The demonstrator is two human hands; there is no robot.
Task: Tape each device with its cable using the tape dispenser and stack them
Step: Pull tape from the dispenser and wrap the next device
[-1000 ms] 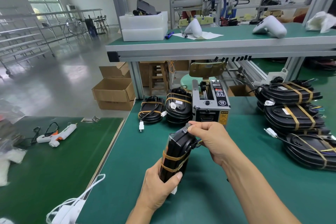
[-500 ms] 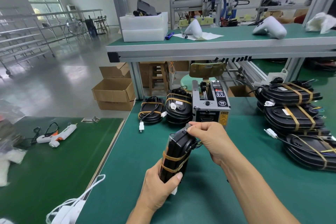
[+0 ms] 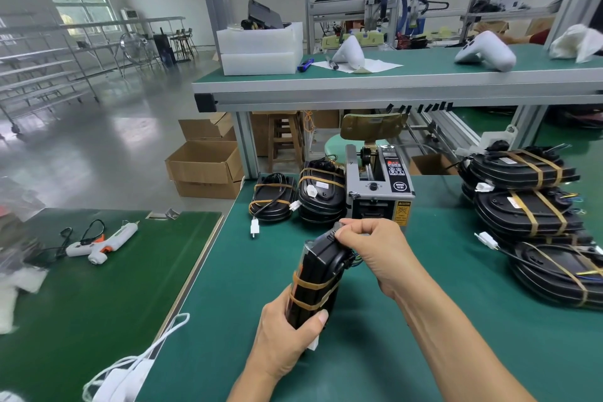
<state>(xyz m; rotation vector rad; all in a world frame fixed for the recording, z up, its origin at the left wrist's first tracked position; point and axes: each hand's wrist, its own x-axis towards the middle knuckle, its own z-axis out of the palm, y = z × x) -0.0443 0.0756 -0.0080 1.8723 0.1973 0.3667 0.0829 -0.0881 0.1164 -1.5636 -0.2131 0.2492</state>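
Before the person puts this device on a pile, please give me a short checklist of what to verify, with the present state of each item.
1. Left hand grips the lower end of the held device: ok.
2. Right hand pinches its top end: ok.
3. Two tape bands cross the device body: ok.
4. Bands hold the cable against the body: cannot tell, coloured wires stick out under the right hand.
5. Tape dispenser stands behind the hands, apart from them: ok.
6. Taped stacks to the left of the dispenser are ready to receive it: ok.
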